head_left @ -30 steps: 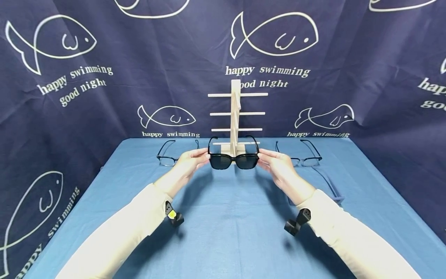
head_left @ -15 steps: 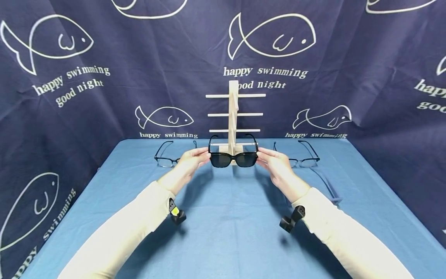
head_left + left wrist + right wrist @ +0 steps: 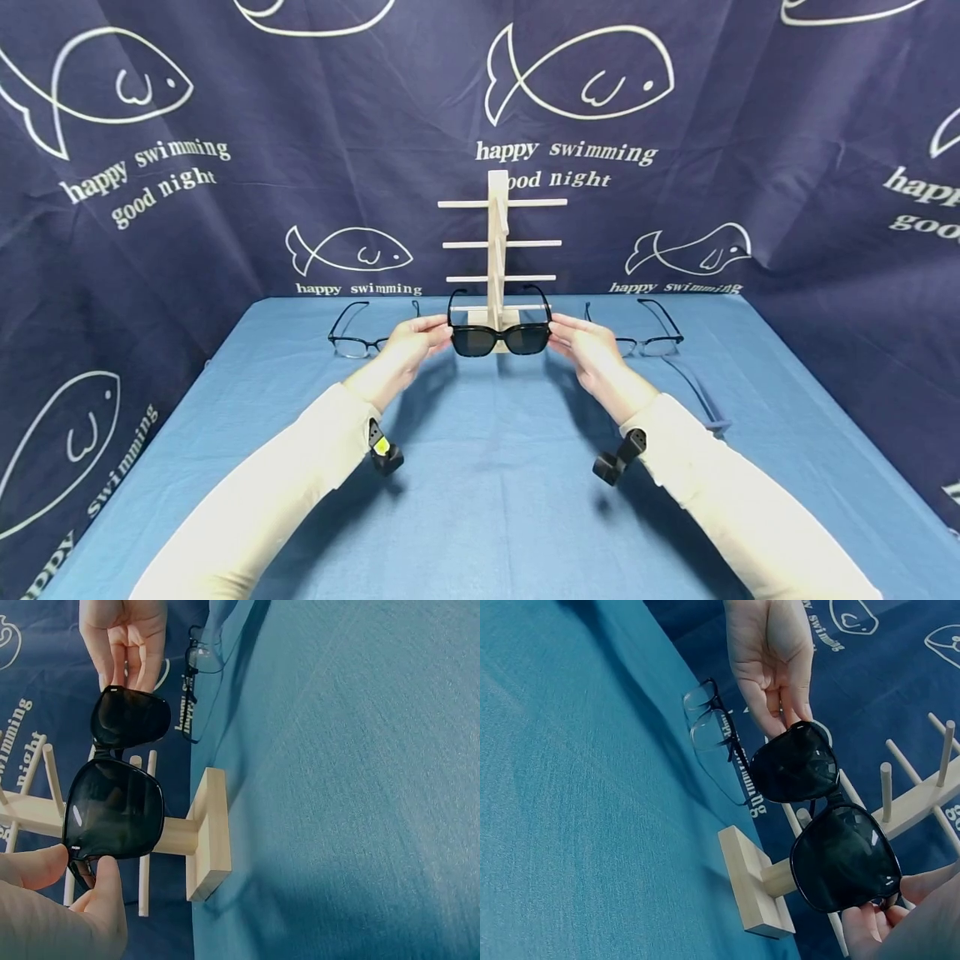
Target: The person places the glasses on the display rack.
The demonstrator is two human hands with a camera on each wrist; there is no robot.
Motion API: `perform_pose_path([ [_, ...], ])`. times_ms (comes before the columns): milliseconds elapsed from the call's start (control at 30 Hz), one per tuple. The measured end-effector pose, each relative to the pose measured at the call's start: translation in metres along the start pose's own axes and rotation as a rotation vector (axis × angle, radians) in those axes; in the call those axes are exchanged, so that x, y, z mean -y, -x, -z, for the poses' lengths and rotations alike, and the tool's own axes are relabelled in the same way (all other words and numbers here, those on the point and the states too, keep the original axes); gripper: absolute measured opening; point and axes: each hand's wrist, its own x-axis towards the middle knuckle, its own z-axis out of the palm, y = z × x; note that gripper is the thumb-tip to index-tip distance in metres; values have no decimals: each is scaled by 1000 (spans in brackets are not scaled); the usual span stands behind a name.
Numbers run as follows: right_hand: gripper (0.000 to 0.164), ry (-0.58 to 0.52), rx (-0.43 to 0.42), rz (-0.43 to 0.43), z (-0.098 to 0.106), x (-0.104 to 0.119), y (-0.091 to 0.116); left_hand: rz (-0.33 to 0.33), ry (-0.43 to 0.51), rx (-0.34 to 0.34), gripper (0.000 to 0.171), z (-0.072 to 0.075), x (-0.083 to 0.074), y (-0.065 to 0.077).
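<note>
Closest in, two cream sleeves, left sleeve (image 3: 262, 492) and right sleeve (image 3: 742, 500), reach from the near edge of a blue tabletop (image 3: 495, 483) toward a wooden stand (image 3: 497, 242), the landmark here. In front of the stand and to its right, a slim blue item (image 3: 717, 426) lies partly behind the right sleeve. Just in front of the stand's lower part, a pair of black sunglasses (image 3: 517, 338) is held up off the cloth. The left hand (image 3: 408, 346) pinches one outer end near the hinge, and the right hand (image 3: 592, 350) pinches the other, thumbs and fingers closed narrowly on the frame. The sunglasses lie straight between the two grips, neither hand nearer, their long axis running side to side, level with the stand's rods. The dark lenses face the person; the temples point away, toward the stand. Whether they touch its lowest rod is hard to tell from here. Clear eyeglasses (image 3: 350, 347) sit left of the stand and another pair (image 3: 660, 346) right of it, each partly hidden by a hand. Behind the stand hangs a navy backdrop (image 3: 420, 108) with white fish outlines and lettering.
</note>
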Motion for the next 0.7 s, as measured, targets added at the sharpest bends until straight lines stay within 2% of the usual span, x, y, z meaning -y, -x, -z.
perform_pose_path([
  [300, 45, -46, -44, -23, -4, -3, -5, 5, 16, -26, 44, -4, 0, -3],
  [700, 45, -59, -58, -50, -6, -6, -11, -6, -21, -26, 44, -2, 3, -6],
])
